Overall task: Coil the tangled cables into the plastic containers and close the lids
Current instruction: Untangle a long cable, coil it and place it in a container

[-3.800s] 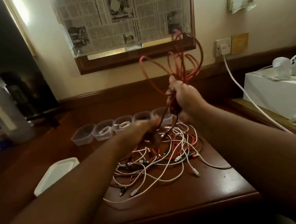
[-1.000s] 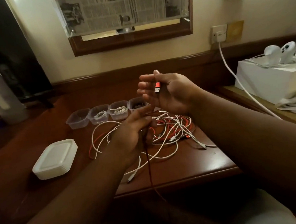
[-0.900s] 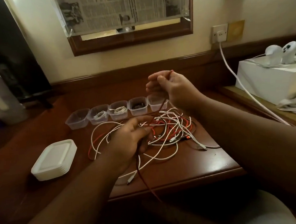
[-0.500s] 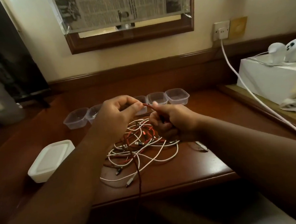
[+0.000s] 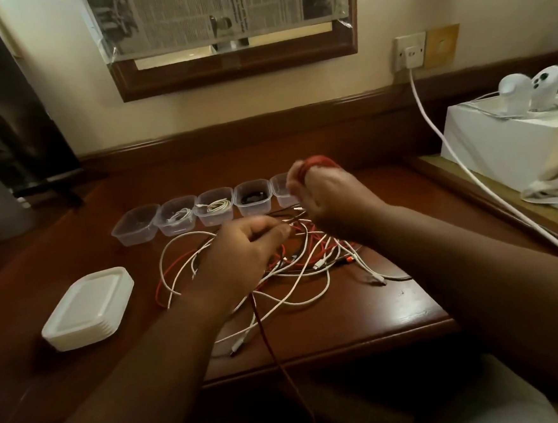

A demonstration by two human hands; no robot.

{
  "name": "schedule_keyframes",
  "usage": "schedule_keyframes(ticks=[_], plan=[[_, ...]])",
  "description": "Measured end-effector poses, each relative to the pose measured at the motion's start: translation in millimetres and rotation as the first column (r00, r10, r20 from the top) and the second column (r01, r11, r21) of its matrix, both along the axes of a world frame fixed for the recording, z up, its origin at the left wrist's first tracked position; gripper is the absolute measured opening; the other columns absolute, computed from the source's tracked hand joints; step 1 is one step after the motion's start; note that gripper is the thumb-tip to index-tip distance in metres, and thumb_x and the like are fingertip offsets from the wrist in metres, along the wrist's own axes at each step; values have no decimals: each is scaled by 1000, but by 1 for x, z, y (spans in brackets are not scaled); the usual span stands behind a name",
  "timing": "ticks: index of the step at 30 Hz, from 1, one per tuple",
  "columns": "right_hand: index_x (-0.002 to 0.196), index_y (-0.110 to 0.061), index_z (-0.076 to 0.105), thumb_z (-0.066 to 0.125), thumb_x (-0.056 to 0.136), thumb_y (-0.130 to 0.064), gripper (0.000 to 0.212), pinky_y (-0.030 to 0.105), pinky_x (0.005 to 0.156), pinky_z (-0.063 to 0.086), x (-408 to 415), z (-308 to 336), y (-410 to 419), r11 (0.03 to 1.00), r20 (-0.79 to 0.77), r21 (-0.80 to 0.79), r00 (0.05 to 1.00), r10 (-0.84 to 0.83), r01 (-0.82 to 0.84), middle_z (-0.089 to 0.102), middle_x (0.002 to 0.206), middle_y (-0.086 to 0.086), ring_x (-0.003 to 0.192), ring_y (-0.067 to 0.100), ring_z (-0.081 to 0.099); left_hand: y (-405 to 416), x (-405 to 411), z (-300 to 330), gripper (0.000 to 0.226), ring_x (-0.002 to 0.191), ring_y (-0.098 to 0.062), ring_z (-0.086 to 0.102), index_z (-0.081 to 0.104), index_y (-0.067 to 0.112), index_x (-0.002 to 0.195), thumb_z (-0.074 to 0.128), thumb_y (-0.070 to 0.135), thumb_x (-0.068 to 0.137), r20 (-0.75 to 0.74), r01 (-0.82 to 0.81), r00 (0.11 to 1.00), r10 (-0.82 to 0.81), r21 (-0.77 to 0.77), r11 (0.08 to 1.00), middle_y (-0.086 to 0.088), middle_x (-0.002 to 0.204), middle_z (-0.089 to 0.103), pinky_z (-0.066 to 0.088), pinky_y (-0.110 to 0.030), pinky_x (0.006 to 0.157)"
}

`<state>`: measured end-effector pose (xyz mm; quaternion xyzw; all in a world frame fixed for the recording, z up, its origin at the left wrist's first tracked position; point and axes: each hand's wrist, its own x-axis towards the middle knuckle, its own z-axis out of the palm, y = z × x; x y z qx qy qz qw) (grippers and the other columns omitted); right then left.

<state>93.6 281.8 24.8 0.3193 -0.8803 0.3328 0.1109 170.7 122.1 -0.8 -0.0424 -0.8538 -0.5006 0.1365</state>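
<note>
Plastic containers (image 5: 216,210): 3 w/ coiled cables (image 5: 217,205).

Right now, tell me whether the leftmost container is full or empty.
Empty: the leftmost container shows only clear plastic, no cable inside, lid off.

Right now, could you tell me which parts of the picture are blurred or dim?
Head view: the right hand and its red coil are motion-blurred; the left hand is sharper; the desk front falls into shadow; the wide lens bows the edges.
</note>
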Motion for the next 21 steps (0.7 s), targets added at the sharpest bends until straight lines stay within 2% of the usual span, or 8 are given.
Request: schedule_keyframes(ticks=[3, 6, 9, 12, 15, 16, 18, 21], plan=[[74, -22, 48, 34, 105, -44, 41, 27, 53, 33, 15, -10, -6, 997, 354, 3, 933, 67, -73, 47, 65, -3, 54, 11, 41, -14, -2, 12, 9, 65, -11, 65, 72, 15, 88, 68, 21, 91, -106, -38, 994, 30, -72, 997, 0, 75, 71, 52, -19, 56], [66, -18, 46, 24, 102, -58, 58, 23, 41, 17, 27, -14, -7, 853, 759, -495, 396, 517, -165, 33, 50, -5, 40, 10, 24, -12, -4, 8, 13, 50, -9, 55, 72, 12, 85, 68, 25, 84, -24, 38, 999, -32, 274, 961, 5, 61, 64, 44, -21, 46], [75, -15, 48, 30, 99, -45, 43, 22, 39, 15, 32, 1, -7, 466, 468, -883, 10, 884, 61, 34, 52, -5, 36, 8, 29, 7, -6, -13, 15, 46, -12, 42, 74, 21, 77, 63, 30, 82, 78, 31, 991, -112, 668, 744, -2, 61, 53, 31, -19, 41], [83, -14, 49, 29, 104, -34, 35, 23, 47, 29, 24, 13, -12, 220, 282, -955, 379, 881, 199, 40, 61, -2, 47, 10, 39, 26, -1, -25, 25, 41, -8, 32, 75, 24, 78, 57, 23, 96, 161, 28, 974, -157, 605, 796, 1, 54, 43, 22, -23, 44], [95, -11, 51, 35, 107, -29, 26, 20, 51, 39, 5, 11, -4, 683, 158, -723, 938, 310, -104, 50, 68, -1, 53, 7, 47, 24, 5, -14, 21, 48, -8, 49, 74, 27, 92, 55, 24, 100, 105, 92, 989, -109, 154, 984, 9, 60, 58, 38, -24, 49], [97, -11, 51, 36, 106, -31, 26, 15, 49, 37, 3, 11, -1, 902, 7, -419, 993, 118, -105, 51, 67, -3, 50, 4, 47, 19, 4, -9, 18, 57, -7, 58, 73, 30, 92, 57, 26, 99, 41, 76, 996, -75, -27, 997, 10, 69, 66, 45, -23, 55], [88, -16, 50, 35, 106, -38, 32, 14, 47, 34, 0, 7, 3, 993, -162, 118, 987, -6, 26, 48, 64, -6, 48, 4, 45, 5, 0, 3, 12, 70, -13, 64, 70, 31, 89, 61, 28, 96, -85, 7, 996, -21, -170, 985, 1, 80, 71, 51, -28, 64], [72, -19, 50, 26, 104, -53, 53, 25, 51, 32, 11, 0, -1, 991, 205, 123, 978, 30, -57, 44, 61, -2, 51, 11, 38, -16, -10, 19, 8, 68, -15, 66, 73, 22, 85, 70, 28, 90, -194, -64, 980, 37, -132, 989, -1, 75, 71, 53, -28, 60]])
